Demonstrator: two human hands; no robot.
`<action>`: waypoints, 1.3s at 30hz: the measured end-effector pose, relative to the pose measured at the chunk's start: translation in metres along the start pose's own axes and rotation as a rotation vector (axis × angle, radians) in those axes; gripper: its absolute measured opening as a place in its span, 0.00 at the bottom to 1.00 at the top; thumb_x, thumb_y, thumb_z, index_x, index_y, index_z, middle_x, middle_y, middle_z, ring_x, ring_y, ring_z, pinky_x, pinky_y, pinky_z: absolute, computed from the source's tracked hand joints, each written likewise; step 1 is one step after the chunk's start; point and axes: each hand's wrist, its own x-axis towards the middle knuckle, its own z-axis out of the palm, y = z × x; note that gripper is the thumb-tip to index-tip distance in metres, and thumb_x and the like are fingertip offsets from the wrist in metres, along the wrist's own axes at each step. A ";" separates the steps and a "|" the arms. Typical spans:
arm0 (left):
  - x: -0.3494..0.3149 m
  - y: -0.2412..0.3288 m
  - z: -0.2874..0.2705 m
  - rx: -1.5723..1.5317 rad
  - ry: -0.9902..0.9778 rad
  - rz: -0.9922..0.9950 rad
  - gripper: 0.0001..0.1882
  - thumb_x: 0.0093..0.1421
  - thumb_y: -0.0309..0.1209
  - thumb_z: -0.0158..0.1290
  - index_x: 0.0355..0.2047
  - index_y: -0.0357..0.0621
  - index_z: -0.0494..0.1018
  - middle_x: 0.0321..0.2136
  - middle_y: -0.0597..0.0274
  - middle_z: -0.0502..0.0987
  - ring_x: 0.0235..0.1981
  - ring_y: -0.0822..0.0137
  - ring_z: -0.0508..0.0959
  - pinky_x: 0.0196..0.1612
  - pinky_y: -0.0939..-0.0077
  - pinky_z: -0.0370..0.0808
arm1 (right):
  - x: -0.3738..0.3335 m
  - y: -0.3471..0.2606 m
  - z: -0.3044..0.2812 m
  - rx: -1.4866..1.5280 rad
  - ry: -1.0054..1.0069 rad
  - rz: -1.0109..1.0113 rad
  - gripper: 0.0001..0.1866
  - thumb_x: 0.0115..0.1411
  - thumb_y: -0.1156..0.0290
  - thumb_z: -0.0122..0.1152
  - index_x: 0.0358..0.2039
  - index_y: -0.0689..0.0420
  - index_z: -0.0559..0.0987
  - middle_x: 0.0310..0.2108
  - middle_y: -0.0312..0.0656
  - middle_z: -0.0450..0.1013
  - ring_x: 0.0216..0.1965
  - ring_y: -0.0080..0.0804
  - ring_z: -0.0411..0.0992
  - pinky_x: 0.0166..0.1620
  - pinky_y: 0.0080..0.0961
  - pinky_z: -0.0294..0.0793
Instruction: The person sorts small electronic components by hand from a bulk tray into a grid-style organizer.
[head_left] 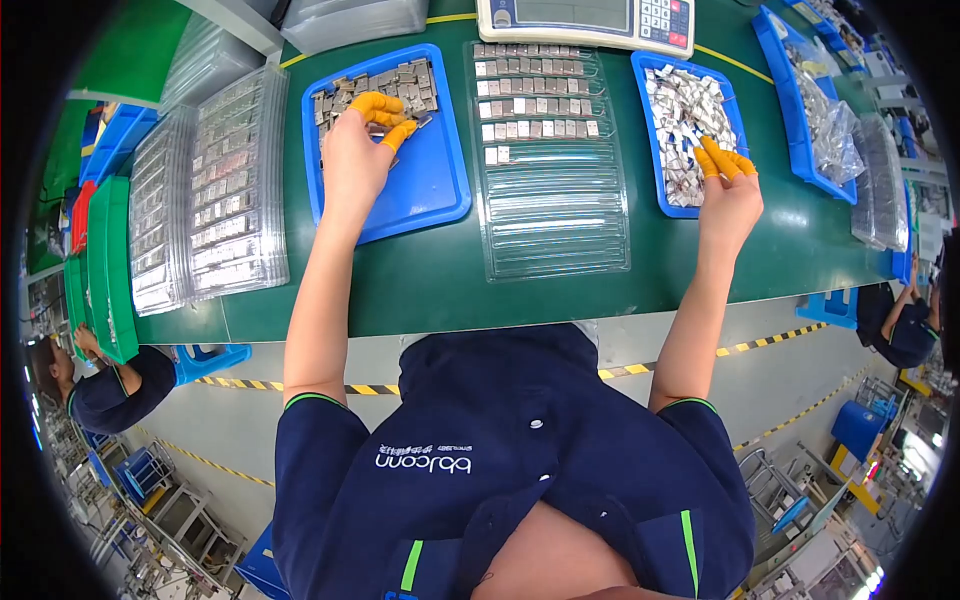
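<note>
My left hand [358, 155], with yellow finger covers, reaches into the left blue tray [415, 195]. Its thumb and fingers are closed at the near edge of a layer of small flat metal pieces [412, 85]; one such piece shows at the fingertips. Over the right blue tray [683, 212], my right hand [730, 195] has its covered fingers pinched together at a heap of small white-and-silver parts [685, 100]. Whatever they hold is hidden. Between the trays lies a clear ribbed plastic tray [557, 225]. Several of its far rows carry small parts, and one row is partly filled.
Stacked clear trays with parts [235, 190] stand at the left, beside green bins [108, 270]. A scale [585, 25] sits at the back. At the right is another blue tray [790, 120] with plastic bags [830, 135]. Co-workers sit at both sides.
</note>
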 end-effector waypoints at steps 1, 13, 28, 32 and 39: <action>-0.001 0.001 0.000 -0.001 -0.005 0.000 0.12 0.47 0.25 0.59 0.34 0.40 0.75 0.28 0.57 0.78 0.27 0.66 0.78 0.30 0.78 0.73 | -0.002 -0.011 -0.003 0.085 0.014 0.023 0.11 0.47 0.77 0.62 0.34 0.58 0.80 0.31 0.45 0.74 0.28 0.32 0.72 0.32 0.22 0.70; -0.001 0.011 0.005 0.435 -0.053 0.199 0.14 0.43 0.35 0.62 0.32 0.45 0.78 0.27 0.52 0.75 0.31 0.56 0.72 0.36 0.64 0.68 | -0.023 -0.037 0.015 0.597 -0.240 0.177 0.12 0.50 0.82 0.58 0.37 0.62 0.79 0.31 0.40 0.75 0.31 0.22 0.72 0.35 0.15 0.70; -0.046 0.065 0.002 -0.419 -0.174 0.200 0.11 0.45 0.24 0.60 0.32 0.43 0.78 0.28 0.62 0.77 0.32 0.68 0.76 0.37 0.79 0.72 | -0.043 -0.103 -0.003 0.996 -0.533 0.164 0.12 0.47 0.81 0.63 0.36 0.66 0.78 0.33 0.42 0.76 0.34 0.23 0.73 0.41 0.17 0.71; -0.059 0.071 0.014 -0.671 -0.265 0.068 0.13 0.50 0.22 0.56 0.39 0.40 0.75 0.31 0.61 0.77 0.36 0.72 0.76 0.41 0.81 0.73 | -0.045 -0.121 0.002 1.131 -0.585 0.186 0.12 0.48 0.81 0.62 0.36 0.66 0.78 0.33 0.42 0.76 0.34 0.24 0.74 0.41 0.18 0.72; -0.070 0.071 0.015 -0.897 -0.283 -0.174 0.14 0.54 0.19 0.52 0.42 0.31 0.72 0.36 0.54 0.76 0.35 0.67 0.78 0.37 0.80 0.76 | -0.053 -0.121 0.008 0.974 -0.553 0.101 0.11 0.48 0.81 0.62 0.35 0.65 0.78 0.33 0.42 0.76 0.34 0.24 0.74 0.42 0.18 0.72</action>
